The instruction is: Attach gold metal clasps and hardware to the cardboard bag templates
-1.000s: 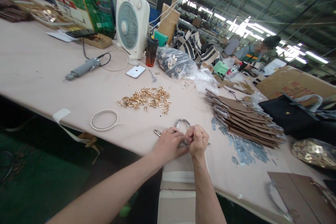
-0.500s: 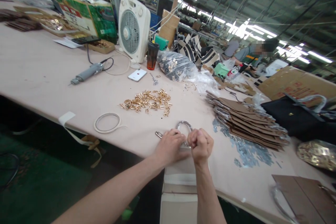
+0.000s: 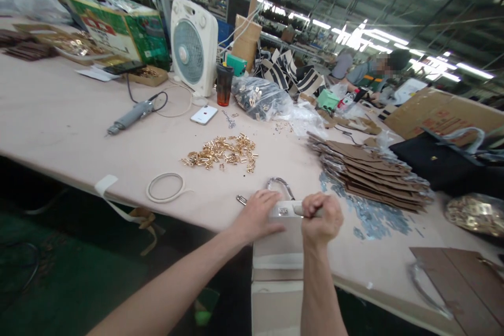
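Note:
A cream handbag (image 3: 277, 260) lies at the table's front edge, its lower panels hanging over the side. Across its top runs a cream band with a small metal fitting (image 3: 283, 211). Behind it, a plastic-wrapped handle (image 3: 281, 182) arches up. My left hand (image 3: 258, 215) rests flat on the band's left part, fingers stretched and thumb apart. Wrapped in a fist, my right hand (image 3: 323, 218) grips the band's right end, a cream strap (image 3: 305, 210). A small metal clasp (image 3: 241, 200) pokes out beyond my left fingers.
Gold hardware (image 3: 222, 152) is heaped ahead. Leftward are a tape roll (image 3: 165, 188) and a corded electric screwdriver (image 3: 132, 117). A phone (image 3: 203, 114), cup (image 3: 224, 85) and fan (image 3: 193, 47) stand farther back. Brown panels (image 3: 370, 173) are stacked right, beside silvery strips (image 3: 374, 218). A person works beyond.
My right hand has moved right, away from my left, drawing the cream strap sideways. The band and its metal fitting now show between my hands. The whole view has shifted slightly.

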### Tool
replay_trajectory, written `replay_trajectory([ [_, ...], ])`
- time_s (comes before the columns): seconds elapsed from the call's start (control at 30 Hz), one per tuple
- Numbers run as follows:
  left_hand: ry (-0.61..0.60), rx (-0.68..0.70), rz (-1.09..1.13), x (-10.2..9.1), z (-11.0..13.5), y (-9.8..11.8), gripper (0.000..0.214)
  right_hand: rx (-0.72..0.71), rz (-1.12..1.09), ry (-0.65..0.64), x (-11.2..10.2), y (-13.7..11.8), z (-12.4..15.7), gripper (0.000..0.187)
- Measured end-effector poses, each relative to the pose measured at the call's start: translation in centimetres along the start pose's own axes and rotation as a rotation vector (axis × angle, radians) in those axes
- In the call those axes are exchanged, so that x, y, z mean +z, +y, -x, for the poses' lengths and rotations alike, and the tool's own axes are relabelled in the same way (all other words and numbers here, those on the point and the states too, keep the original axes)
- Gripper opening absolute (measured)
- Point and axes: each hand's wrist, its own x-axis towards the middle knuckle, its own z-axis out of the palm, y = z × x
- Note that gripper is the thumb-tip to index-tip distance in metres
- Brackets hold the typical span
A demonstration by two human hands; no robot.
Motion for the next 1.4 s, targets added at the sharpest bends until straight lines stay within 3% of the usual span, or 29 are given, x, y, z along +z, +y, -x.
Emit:
replay_trajectory([
  [0.1,-0.001,0.006,0.028,-1.8,1.6,-0.7,0.087,0.017,-0.072,0.120,-0.9,-2.3,-1.1,0.035],
  [0.27,0.006,-0.043,0.098,-3.8,3.0,-1.2,0.053,0.131,-0.209,0.060,0.5,-2.4,1.2,0.043],
  [0.4,0.020,-0.091,0.128,-3.5,2.5,-1.5,0.034,0.168,-0.239,-0.014,2.7,0.0,4.2,0.043],
  [0.6,-0.010,-0.194,0.079,-3.5,1.5,-1.7,0.034,0.159,-0.247,-0.025,3.4,2.0,5.7,0.042],
  [1.1,-0.035,-0.281,0.013,-3.6,0.7,-1.1,0.031,0.073,-0.219,-0.022,3.6,2.7,6.4,0.039],
  [1.4,-0.070,-0.331,-0.022,-3.8,0.2,-1.1,0.022,-0.055,-0.211,-0.024,4.3,3.1,7.2,0.035],
])
